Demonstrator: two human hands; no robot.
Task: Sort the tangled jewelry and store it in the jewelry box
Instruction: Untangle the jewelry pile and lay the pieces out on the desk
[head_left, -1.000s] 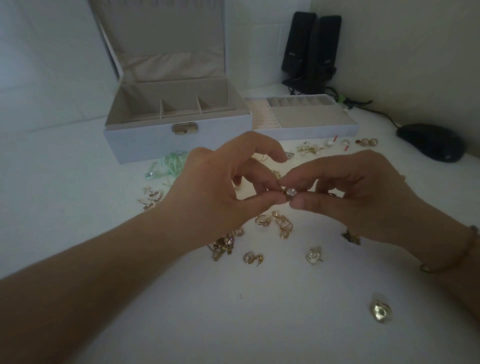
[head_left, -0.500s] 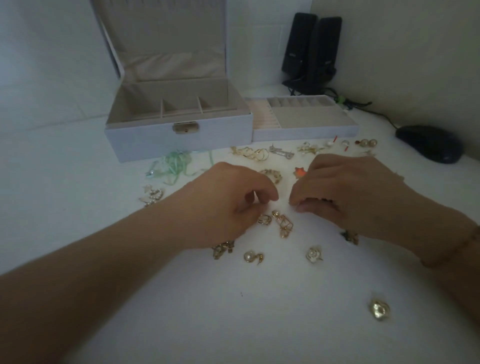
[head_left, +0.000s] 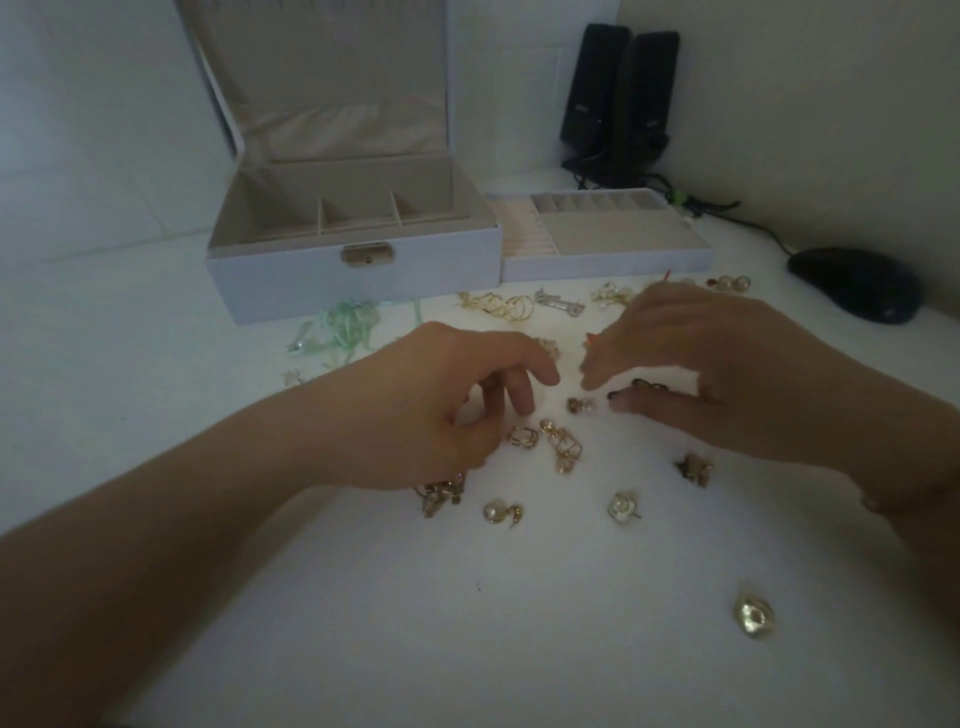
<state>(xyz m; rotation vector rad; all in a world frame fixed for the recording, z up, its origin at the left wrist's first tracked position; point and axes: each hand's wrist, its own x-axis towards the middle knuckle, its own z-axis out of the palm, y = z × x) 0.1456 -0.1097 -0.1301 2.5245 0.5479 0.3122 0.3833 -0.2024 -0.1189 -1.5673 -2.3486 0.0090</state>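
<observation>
Over scattered gold earrings (head_left: 563, 449), left hand (head_left: 441, 410) and right hand (head_left: 717, 374) hover loosely curled, grasping nothing, before the padded jewelry box (head_left: 353, 283)

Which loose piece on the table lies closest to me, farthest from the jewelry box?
The gold nugget-shaped earring, alone at the lower right. Every other piece lies nearer the hands or the jewelry box.

Jewelry box (head_left: 353, 280) behind scattered earrings (head_left: 561, 447); tray (head_left: 605, 254) right.
</observation>
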